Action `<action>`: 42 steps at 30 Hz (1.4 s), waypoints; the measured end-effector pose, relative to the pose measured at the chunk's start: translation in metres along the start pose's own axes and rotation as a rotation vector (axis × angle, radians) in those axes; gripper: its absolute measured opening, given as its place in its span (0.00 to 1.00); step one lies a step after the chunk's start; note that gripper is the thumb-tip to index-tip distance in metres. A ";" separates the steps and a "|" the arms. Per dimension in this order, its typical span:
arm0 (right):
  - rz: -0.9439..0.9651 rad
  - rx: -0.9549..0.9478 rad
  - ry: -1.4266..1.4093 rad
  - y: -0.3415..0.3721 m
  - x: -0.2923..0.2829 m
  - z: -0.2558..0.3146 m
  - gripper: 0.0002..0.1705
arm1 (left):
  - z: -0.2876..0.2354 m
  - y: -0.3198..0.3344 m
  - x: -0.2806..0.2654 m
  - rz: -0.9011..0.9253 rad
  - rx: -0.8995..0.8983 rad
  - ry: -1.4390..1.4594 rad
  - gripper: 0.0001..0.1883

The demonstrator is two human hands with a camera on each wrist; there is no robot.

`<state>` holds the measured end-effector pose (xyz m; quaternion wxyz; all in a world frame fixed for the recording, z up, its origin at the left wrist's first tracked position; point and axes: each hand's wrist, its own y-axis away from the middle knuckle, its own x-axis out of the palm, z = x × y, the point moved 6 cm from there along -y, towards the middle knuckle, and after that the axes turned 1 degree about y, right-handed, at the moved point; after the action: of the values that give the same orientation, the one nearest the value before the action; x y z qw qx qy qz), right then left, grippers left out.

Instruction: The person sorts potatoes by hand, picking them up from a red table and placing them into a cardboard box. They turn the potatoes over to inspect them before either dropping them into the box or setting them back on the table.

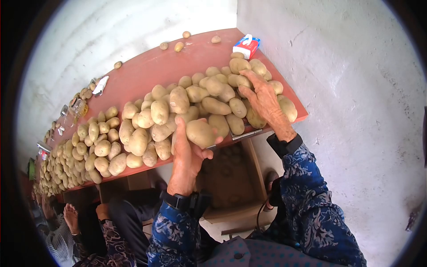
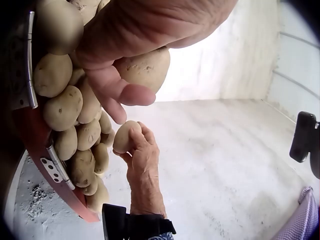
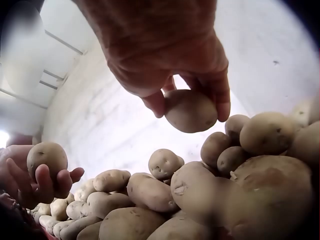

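Note:
My left hand (image 1: pixel 186 162) cradles a large potato (image 1: pixel 200 133) just over the table's front edge. Its fingers curl up around that potato (image 3: pixel 47 159) in the right wrist view. Toward the right end of the heap, my right hand (image 1: pixel 265 100) pinches a smaller potato (image 3: pixel 191 111) between thumb and fingers. From the right wrist, this one shows raised above the potatoes beneath it. A long heap of potatoes (image 1: pixel 215 106) lines the front of the reddish table (image 1: pixel 147 66), piled several deep.
A tissue box (image 1: pixel 247 46) stands at the far right corner, close to the wall (image 1: pixel 329 71). Several loose potatoes, including one (image 1: pixel 179 46), lie along the back. Below the table is a brown wooden compartment (image 1: pixel 231 178). Another person's hand (image 1: pixel 71 218) shows at lower left.

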<state>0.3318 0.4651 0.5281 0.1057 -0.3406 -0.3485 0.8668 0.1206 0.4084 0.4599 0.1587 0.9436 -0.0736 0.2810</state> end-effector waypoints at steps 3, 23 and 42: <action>0.007 0.021 0.010 -0.001 0.002 -0.004 0.20 | 0.006 -0.002 0.002 0.009 -0.010 0.003 0.41; 0.034 -0.052 0.354 0.013 0.023 -0.012 0.17 | 0.033 -0.005 0.007 -0.012 -0.097 -0.082 0.40; 0.011 -0.088 0.439 0.012 0.018 0.003 0.21 | 0.030 -0.010 0.010 -0.004 -0.070 -0.049 0.39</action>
<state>0.3169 0.4621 0.5123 0.1593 -0.5273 -0.3527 0.7564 0.1461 0.4075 0.4391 0.1902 0.9443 -0.0854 0.2547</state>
